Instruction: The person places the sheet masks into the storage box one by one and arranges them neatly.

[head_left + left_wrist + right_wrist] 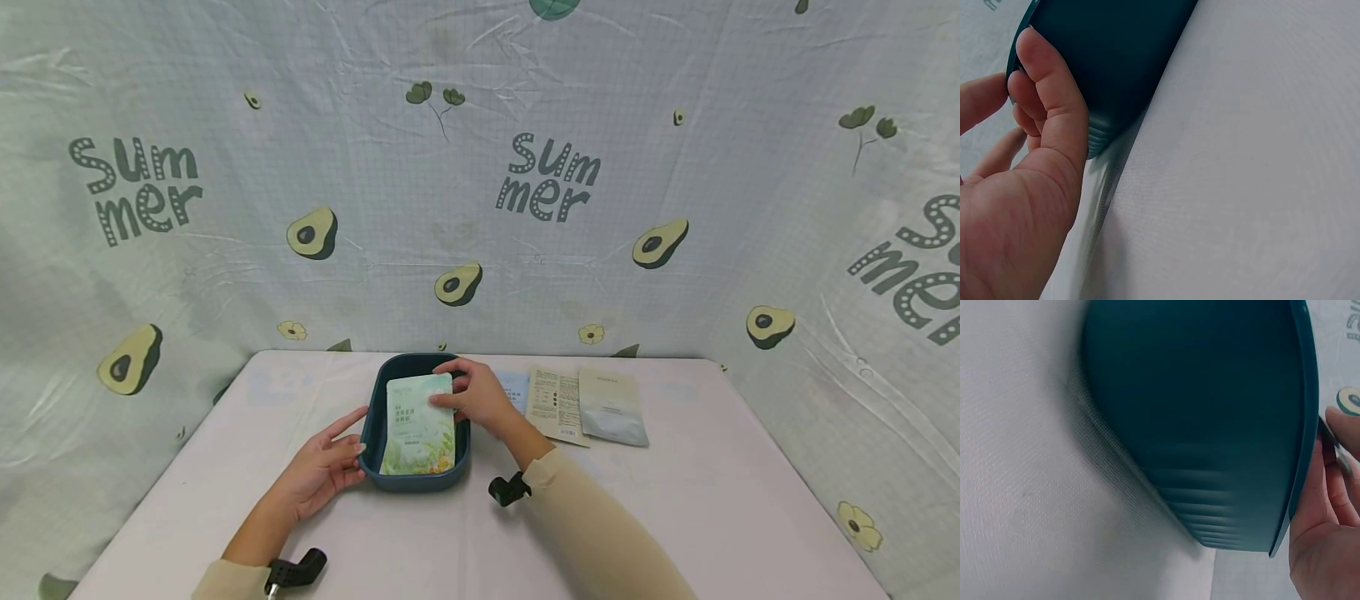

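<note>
A dark blue plastic bin [416,482] stands on the table, with a green and white sheet mask packet [416,429] tilted inside it. My right hand [480,400] pinches the packet by its upper right edge, thumb over the front. In the right wrist view, the thin packet edge [1338,453] shows between thumb and fingers, close to the rim. The left hand [322,467] rests against the bin's left side. From the left wrist camera, its fingers [1060,106] touch the outer wall near the rim.
Right of the bin lie a blue packet [513,388], partly hidden by the right hand, a beige printed packet [553,404] and a beige and silver packet [613,408]. A patterned cloth [480,250] hangs behind the white table [712,500].
</note>
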`<state>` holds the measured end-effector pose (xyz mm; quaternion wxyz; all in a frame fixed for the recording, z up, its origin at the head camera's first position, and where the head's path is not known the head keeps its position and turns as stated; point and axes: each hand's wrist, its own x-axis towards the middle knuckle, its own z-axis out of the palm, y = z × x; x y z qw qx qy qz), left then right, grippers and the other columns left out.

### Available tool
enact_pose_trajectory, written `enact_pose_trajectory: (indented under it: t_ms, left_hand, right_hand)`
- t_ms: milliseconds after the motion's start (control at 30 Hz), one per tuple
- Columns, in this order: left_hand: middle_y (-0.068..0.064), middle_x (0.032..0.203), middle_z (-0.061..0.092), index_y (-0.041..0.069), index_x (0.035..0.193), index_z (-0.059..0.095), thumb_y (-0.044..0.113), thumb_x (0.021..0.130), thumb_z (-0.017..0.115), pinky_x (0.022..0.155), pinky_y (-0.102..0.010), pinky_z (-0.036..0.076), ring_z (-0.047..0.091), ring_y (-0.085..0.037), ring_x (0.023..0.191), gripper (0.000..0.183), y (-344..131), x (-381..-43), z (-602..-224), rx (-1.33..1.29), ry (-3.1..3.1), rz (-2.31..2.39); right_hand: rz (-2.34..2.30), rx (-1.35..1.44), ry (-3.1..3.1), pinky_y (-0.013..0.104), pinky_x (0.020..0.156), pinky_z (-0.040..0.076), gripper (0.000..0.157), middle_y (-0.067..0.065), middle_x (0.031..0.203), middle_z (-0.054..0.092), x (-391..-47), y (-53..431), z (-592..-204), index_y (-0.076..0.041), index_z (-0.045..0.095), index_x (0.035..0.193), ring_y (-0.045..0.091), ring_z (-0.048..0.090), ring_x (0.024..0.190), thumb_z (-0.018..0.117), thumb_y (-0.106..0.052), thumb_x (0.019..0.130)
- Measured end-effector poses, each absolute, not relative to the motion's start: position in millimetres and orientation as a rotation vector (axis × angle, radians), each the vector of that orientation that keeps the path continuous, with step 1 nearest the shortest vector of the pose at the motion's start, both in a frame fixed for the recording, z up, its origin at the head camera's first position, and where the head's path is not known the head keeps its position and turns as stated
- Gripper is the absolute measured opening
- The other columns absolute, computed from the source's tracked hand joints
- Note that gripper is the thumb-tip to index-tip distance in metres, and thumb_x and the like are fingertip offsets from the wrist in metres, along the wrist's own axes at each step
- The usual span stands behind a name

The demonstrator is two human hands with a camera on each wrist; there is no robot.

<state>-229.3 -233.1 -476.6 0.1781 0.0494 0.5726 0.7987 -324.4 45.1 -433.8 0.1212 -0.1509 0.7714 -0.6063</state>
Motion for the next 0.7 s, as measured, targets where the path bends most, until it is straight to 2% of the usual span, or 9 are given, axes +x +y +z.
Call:
enact_pose_trajectory:
  t_ms: [133,400,700]
  left_hand:
    - [0.003,0.104,0.065,0.012,0.165,0.011,0.004,0.105,0.051,0.077,-0.025,0.059,0.066,-0.01,0.083,0.073,-233.7,-228.9,-477.1,0.139,1.613,2.259]
    - [0.003,0.106,0.066,0.013,0.165,0.011,0.005,0.105,0.052,0.077,-0.025,0.059,0.066,-0.01,0.084,0.073,-234.9,-229.6,-477.4,0.156,1.622,2.254]
    - [0.002,0.106,0.065,0.014,0.165,0.012,0.006,0.105,0.053,0.077,-0.025,0.059,0.066,-0.011,0.083,0.074,-234.3,-229.8,-476.7,0.125,1.622,2.249]
  right_hand:
    - [-1.741,-0.457,2.273,0.034,0.064,0.062,0.042,0.007,0.087,0.074,-321.8,45.8,-432.5,-0.017,0.068,0.126,0.016,0.07,0.074,0.082,-0.012,0.087]
    - [-1.652,-0.503,2.32,0.034,0.066,0.062,0.047,0.009,0.092,0.07,-318.0,48.5,-426.2,-0.015,0.069,0.129,0.019,0.072,0.069,0.08,-0.002,0.086]
    - [-1.599,-0.456,2.422,0.033,0.067,0.062,0.044,0.007,0.088,0.071,-313.2,50.7,-423.8,-0.012,0.069,0.126,0.018,0.073,0.067,0.082,-0.006,0.085]
